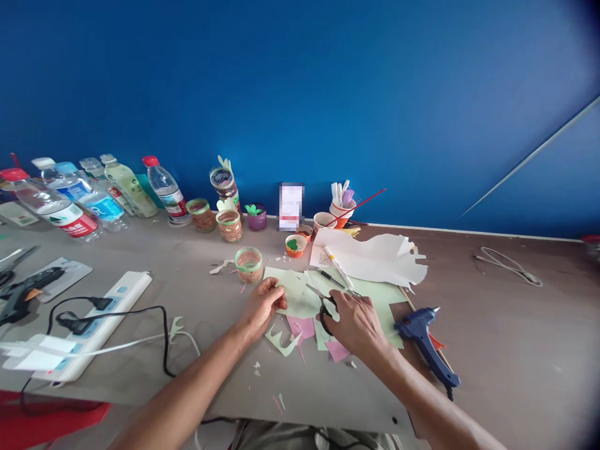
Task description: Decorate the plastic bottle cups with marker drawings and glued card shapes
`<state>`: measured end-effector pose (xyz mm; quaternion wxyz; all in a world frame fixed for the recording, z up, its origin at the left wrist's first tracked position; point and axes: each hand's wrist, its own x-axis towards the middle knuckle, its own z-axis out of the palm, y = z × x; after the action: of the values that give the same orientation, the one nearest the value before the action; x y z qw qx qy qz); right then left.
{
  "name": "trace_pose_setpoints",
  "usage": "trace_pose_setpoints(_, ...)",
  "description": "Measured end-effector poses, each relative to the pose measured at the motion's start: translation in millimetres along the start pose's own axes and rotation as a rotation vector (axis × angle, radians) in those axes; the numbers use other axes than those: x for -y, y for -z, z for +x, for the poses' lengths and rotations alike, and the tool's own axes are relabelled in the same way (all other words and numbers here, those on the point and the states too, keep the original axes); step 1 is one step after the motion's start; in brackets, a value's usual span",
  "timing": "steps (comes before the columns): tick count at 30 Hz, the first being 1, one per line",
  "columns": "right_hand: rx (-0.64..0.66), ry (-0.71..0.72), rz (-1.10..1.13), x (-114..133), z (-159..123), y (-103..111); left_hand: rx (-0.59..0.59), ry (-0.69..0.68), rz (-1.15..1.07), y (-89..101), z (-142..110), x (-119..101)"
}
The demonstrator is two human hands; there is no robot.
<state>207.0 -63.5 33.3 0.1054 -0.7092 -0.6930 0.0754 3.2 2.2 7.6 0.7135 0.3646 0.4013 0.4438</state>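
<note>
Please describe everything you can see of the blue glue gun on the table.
The blue glue gun looks like plastic, with a pale tip pointing up-left and a dark cord end at its handle. It lies flat on the brown table, beside the green paper, just right of the right hand. No hand touches it.

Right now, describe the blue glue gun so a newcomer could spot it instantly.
Start at the grey table under the blue wall, then go to the right hand holding scissors over the pale green paper. Just right of that hand lies the blue glue gun, nozzle pointing up-right. The other glue gun, far left, is black.
</note>
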Motion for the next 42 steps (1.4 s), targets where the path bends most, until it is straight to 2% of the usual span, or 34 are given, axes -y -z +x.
trace_pose_setpoints(2, -0.009, -0.056, 0.144, -0.8, -1.0, 2.8, 0.012, -0.007, -0.005, 0.1, 0.4, 0.0)
trace_pose_setpoints(5, -0.035, -0.166, 0.585, -1.3, -5.2, 4.0, 0.031, -0.008, -0.024, 0.5, 1.0, -0.5)
trace_pose_setpoints(7, -0.038, -0.190, 0.825, 1.1, -8.7, 2.4, 0.044, 0.002, -0.040, 0.5, 1.1, -1.3)
trace_pose_setpoints(9, -0.046, -0.177, 0.948, 6.7, -11.0, -0.8, 0.053, 0.018, -0.054, 0.3, 0.9, -1.9)
trace_pose_setpoints(13, -0.114, -0.163, 1.062, 23.3, -6.6, -8.2, 0.075, 0.051, -0.076, -0.6, 0.6, -2.2)
trace_pose_setpoints(19, -0.240, -0.170, 1.163, 42.5, 19.2, -14.9, 0.098, 0.095, -0.104, -2.0, 0.3, -1.6)
trace_pose_setpoints(24, -0.164, -0.154, 1.243, 49.0, 37.2, -22.8, 0.108, 0.123, -0.105, -2.2, -1.4, 0.1)
trace_pose_setpoints(29, -0.089, -0.163, 1.319, 40.4, 46.4, -28.3, 0.124, 0.113, -0.072, -2.1, -7.0, -2.8)
trace_pose_setpoints(35, 0.007, -0.181, 1.412, 27.9, 49.0, -28.1, 0.173, 0.101, -0.084, -3.1, -5.9, -8.4)
trace_pose_setpoints(42, 0.090, -0.190, 1.482, 28.4, 48.8, -26.8, 0.143, 0.103, -0.164, -0.6, -1.3, -7.6)
